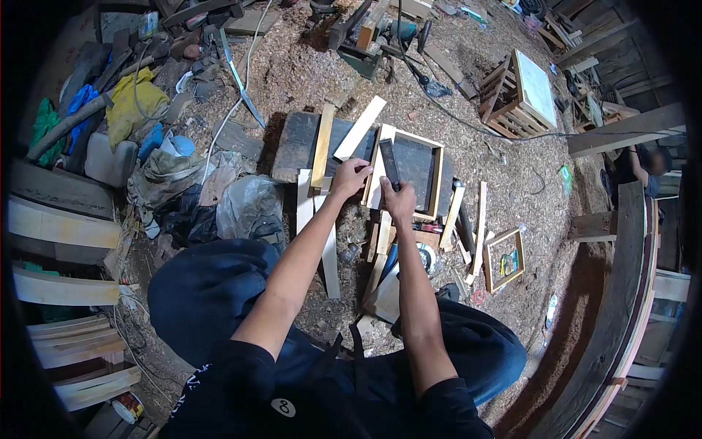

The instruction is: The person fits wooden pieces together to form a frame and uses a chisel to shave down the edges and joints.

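Right hand (pixel 399 203) clamped on dark tool (pixel 390 162) over wooden frame (pixel 439 175); left hand (pixel 352 178) at its edge, grip unclear; firm bracing advisable.

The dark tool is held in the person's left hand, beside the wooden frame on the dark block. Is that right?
Not quite: the head view shows the dark tool in the person's right hand, not the left hand. It is indeed beside the wooden frame on the dark block.
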Available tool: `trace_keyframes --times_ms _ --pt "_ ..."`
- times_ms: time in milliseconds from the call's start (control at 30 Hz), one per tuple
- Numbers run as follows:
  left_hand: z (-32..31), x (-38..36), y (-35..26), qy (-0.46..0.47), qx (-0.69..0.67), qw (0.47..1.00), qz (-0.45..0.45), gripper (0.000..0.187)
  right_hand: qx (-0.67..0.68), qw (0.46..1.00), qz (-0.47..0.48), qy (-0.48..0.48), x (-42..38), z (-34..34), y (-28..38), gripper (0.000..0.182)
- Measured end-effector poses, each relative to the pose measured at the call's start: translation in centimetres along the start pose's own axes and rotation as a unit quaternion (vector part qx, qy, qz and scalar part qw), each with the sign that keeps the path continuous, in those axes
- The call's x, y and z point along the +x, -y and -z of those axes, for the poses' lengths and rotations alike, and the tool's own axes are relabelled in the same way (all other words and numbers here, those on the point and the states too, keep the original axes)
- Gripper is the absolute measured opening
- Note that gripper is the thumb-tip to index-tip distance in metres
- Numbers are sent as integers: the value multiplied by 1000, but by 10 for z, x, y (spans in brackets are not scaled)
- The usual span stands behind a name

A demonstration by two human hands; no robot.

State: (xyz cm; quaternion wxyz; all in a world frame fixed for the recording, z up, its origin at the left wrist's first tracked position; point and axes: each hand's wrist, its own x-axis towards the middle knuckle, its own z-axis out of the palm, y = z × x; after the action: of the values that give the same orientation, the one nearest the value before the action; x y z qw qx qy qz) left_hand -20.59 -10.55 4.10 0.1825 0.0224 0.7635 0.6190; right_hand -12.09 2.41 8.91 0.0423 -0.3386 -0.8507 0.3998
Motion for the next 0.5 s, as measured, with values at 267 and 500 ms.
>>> trace_keyframes --times_ms 267,500 --pt "-3 6 10 -4 45 999 -7 28 46 999 -15 17 -1 0 -3 49" --pt "1 3 0 24 105 994 -10 27 -28 998 -57 -12 -10 1 19 52"
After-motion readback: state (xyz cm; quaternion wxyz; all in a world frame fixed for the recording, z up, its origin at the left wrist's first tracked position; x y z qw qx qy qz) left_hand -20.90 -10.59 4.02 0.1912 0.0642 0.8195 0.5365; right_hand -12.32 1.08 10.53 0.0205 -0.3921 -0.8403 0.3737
